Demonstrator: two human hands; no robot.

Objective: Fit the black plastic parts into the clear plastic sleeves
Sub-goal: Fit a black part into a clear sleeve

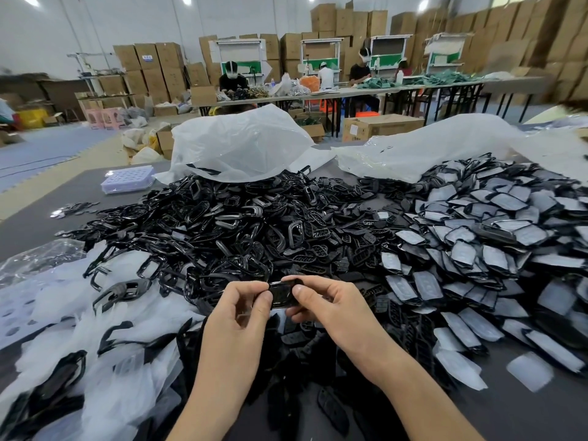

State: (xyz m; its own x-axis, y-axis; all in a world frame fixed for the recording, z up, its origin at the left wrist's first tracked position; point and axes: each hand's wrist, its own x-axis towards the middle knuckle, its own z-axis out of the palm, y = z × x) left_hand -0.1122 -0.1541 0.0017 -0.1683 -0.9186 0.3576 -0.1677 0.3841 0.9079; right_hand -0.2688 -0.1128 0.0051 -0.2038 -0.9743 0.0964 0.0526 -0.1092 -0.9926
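A warehouse floor, walled with stacked brown cartons [159, 68], where people [234, 78] sit working at long tables [318, 93] under ceiling lights. In the foreground, my dark worktop [541, 421] is buried under stock. A broad heap of loose black parts [238, 224], open frames and slotted plates tangled together, runs across its middle. To the right lies a spread of sleeved parts [477, 246], each a flat black piece behind pale film, overlapping like roof tiles down towards the near edge. Two big white bags [241, 144] slump behind the heaps, one at centre, one to the right. A small lilac box [127, 179] stands at the far left of the worktop, apart from the heap. At near left a drift of clear sleeves [105, 338] lies crumpled, with a few black frames resting on and among them.

Both my hands meet at the near edge of the black heap. My left hand [241, 310] pinches the left end of a single glossy black part [283, 294] between thumb and forefinger, the other fingers curled beneath. My right hand [324, 303] grips the right end the same way, thumb on top, fingers folded under. The part is held level between them. Whether a sleeve is round it, I cannot tell: its surface shines, but my fingertips cover both ends.
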